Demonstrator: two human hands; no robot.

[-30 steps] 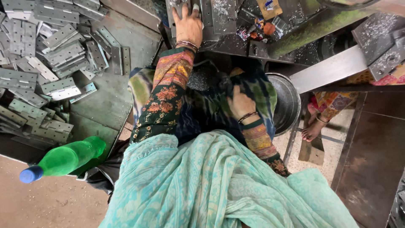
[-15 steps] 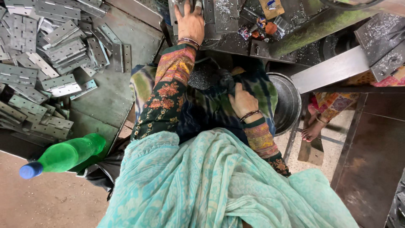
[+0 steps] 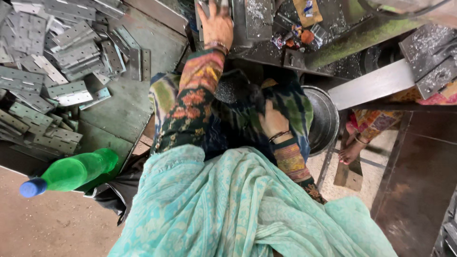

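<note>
Nearby, green bottle [image 3: 71,172] lies capped.

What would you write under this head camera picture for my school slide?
Left hand on a metal plate, right hand in the lap, hinges piled nearby.

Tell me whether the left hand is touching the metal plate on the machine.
Touching: the head view shows the left hand pressed flat on the metal plate.
</note>
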